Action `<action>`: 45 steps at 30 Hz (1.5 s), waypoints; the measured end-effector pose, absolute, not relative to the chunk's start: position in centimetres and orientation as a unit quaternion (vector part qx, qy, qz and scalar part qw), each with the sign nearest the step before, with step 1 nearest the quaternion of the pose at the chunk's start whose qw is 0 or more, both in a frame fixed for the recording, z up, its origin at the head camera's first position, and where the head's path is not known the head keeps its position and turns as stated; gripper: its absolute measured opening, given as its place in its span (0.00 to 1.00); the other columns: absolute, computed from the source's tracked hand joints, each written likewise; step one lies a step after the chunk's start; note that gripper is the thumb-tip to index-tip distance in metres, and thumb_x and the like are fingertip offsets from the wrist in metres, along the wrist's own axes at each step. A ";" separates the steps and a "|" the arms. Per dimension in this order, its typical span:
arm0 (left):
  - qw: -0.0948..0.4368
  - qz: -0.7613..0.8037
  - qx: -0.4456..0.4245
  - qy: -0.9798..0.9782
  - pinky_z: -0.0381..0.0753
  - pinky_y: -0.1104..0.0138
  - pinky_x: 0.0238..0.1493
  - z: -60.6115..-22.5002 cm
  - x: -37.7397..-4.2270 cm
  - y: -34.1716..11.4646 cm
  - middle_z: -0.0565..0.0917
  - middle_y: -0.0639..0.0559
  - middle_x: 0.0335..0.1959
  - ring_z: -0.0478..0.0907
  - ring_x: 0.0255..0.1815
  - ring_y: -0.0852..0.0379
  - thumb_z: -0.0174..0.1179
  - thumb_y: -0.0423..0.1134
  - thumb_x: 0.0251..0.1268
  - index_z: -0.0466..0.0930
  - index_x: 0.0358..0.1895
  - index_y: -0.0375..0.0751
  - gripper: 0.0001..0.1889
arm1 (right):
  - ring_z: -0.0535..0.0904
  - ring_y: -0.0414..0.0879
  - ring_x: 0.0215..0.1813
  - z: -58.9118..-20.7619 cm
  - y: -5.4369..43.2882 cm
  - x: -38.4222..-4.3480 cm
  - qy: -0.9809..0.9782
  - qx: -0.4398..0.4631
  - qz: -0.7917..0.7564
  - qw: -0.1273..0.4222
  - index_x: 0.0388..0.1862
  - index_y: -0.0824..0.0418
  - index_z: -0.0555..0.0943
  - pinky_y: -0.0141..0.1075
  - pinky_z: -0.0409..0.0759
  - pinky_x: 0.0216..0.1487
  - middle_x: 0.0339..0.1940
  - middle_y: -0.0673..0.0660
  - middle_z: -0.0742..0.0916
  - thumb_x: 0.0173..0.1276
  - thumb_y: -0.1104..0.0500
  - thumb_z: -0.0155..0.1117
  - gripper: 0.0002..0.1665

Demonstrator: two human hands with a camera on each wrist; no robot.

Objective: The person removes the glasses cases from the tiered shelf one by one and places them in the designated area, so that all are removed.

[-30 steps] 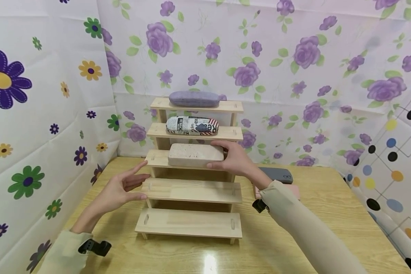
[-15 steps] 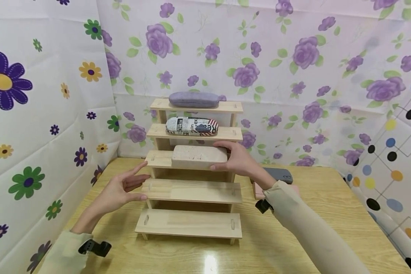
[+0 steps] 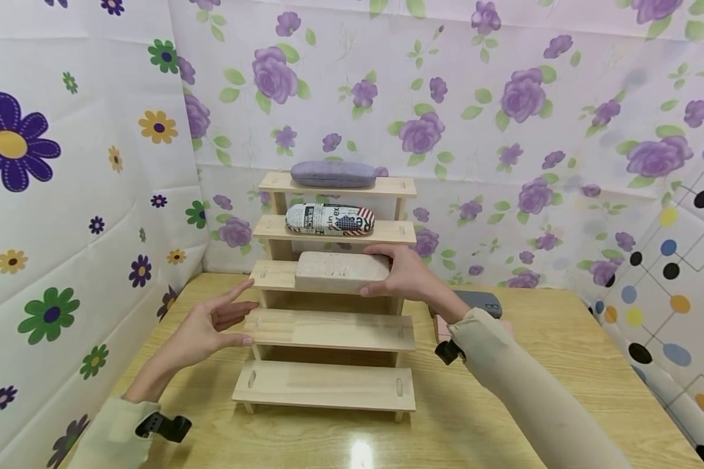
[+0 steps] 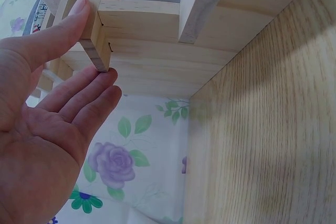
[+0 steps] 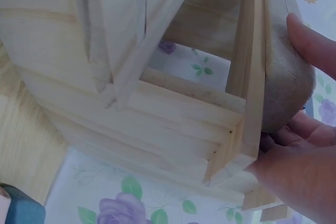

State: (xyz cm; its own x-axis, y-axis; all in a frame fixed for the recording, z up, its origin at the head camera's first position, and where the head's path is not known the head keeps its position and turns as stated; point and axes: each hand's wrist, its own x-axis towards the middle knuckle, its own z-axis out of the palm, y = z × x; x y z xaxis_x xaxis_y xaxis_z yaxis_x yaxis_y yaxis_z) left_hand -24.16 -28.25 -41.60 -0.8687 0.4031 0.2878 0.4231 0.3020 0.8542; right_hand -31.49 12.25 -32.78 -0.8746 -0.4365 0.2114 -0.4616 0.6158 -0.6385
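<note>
From where I stood, the person's right hand (image 3: 407,270) had hold of a pale case (image 3: 336,272) by its right end, the thumb on the near side and the fingers round the far side, so it was opened only as far as the case's thickness. The pale case lay lengthwise on the middle shelf (image 3: 272,276) of a stepped wooden stand (image 3: 328,384), stretching from the right hand's grip toward the left hand (image 3: 205,332). That left hand was well spread, thumb apart from the fingers, and had no case in it; its fingertips touched the left edge of the stand, and the left wrist view showed thumb and fingers on either side of a shelf's end. Just above and beyond the right hand, a case printed like newspaper (image 3: 330,219) lay on the next shelf up, and farther up than either hand a purple case (image 3: 331,174) rested on the top one. The two lower shelves stepped down toward the person, below the right hand and to the right of the left hand. Beyond the right wrist, partly hidden by the forearm, a grey-blue case (image 3: 482,303) and a pink case (image 3: 442,331) lay close together on the wooden table (image 3: 563,365). Both wrists wore black straps (image 3: 163,426) over pale sleeves (image 3: 510,358), and behind the hands hung a cloth with purple roses (image 3: 352,39)
</note>
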 end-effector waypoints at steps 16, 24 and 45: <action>0.008 -0.528 -0.247 -0.812 0.76 0.54 0.69 -41.5 -24.1 -28.2 0.77 0.34 0.70 0.74 0.71 0.40 0.79 0.30 0.57 0.57 0.86 0.54 0.55 | 0.84 0.51 0.49 -34.2 12.4 -30.9 -0.846 0.237 0.477 0.026 0.67 0.58 0.83 0.44 0.85 0.52 0.51 0.56 0.88 0.49 0.54 0.90 0.45; 0.010 -0.528 -0.250 -0.812 0.76 0.54 0.68 -41.5 -24.1 -28.2 0.76 0.33 0.70 0.74 0.71 0.40 0.80 0.30 0.57 0.57 0.86 0.53 0.55 | 0.85 0.52 0.50 -34.7 12.6 -30.5 -0.814 0.233 0.532 0.007 0.68 0.59 0.82 0.45 0.86 0.51 0.52 0.57 0.87 0.52 0.58 0.88 0.42; 0.005 -0.537 -0.254 -0.805 0.79 0.65 0.67 -41.6 -24.1 -28.3 0.75 0.29 0.71 0.73 0.72 0.38 0.79 0.29 0.57 0.56 0.86 0.53 0.55 | 0.78 0.55 0.67 -34.0 14.6 -29.2 -0.797 0.230 0.558 -0.006 0.69 0.56 0.81 0.52 0.79 0.68 0.70 0.56 0.80 0.56 0.58 0.88 0.41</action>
